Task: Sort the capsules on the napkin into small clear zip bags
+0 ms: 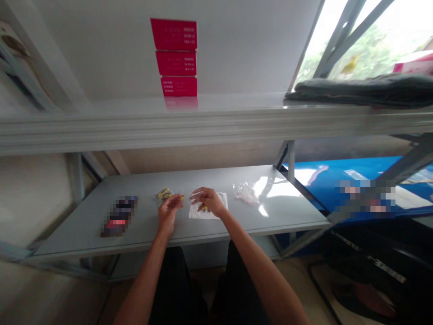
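My left hand is closed in a pinch, with a small yellow piece at its fingertips. Just behind it lies a clear plastic bag holding several yellow and dark pieces. Over a white sheet hovers my right hand, its fingers apart and bent, with nothing visible in them. Beneath that palm, a few small yellow and dark pieces rest on the sheet, partly hidden by the hand. Another clear plastic bag, crumpled, lies to the right; its contents are hard to make out.
Both hands work over a grey shelf. A blurred-out dark item lies at its left. Above, an upper shelf carries three stacked pink-red boxes and folded dark cloth. A blue surface is at right.
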A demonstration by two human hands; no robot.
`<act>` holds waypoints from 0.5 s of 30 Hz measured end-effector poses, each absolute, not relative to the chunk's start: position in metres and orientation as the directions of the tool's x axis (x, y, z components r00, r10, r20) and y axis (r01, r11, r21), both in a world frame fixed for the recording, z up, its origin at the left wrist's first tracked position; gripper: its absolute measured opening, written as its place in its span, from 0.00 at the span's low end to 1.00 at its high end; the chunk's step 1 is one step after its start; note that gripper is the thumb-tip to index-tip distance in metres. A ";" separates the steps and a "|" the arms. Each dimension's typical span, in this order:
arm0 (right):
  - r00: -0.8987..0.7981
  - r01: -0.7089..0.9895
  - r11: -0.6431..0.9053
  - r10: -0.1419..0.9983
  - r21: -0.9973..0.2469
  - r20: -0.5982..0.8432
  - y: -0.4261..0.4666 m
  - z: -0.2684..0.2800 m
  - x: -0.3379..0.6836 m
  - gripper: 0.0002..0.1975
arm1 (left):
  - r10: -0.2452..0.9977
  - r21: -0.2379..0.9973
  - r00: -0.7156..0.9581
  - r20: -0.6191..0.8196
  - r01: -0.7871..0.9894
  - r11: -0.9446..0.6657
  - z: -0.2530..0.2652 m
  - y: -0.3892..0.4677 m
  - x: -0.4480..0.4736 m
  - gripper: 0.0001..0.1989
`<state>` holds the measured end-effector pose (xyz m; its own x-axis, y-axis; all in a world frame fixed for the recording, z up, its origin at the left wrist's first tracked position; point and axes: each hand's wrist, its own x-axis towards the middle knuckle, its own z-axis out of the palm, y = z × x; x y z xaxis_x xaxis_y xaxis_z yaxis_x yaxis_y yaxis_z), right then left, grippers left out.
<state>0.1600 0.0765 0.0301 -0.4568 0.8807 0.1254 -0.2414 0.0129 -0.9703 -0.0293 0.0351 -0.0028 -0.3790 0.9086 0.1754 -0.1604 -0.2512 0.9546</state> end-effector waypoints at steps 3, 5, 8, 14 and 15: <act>-0.413 -0.219 0.017 0.904 -0.975 0.109 0.081 0.025 0.171 0.19 | 0.892 0.955 -0.423 0.159 -0.162 -0.247 -0.004 0.046 -0.024 0.24; -0.348 -0.151 0.041 0.933 -0.988 0.092 0.085 0.021 0.181 0.19 | 0.893 0.956 -0.420 0.163 -0.157 -0.249 -0.006 0.054 -0.017 0.23; -0.233 -0.054 0.107 0.965 -0.993 0.117 0.088 0.016 0.198 0.25 | 0.900 0.956 -0.399 0.175 -0.149 -0.253 -0.007 0.062 -0.004 0.22; -0.168 -0.136 0.151 0.971 -0.979 0.173 0.080 0.012 0.215 0.25 | 0.907 0.950 -0.378 0.184 -0.169 -0.264 -0.008 0.061 0.008 0.21; -0.171 -0.144 0.157 0.969 -0.977 0.181 0.079 0.011 0.215 0.24 | 0.904 0.945 -0.382 0.190 -0.179 -0.275 -0.008 0.060 0.008 0.21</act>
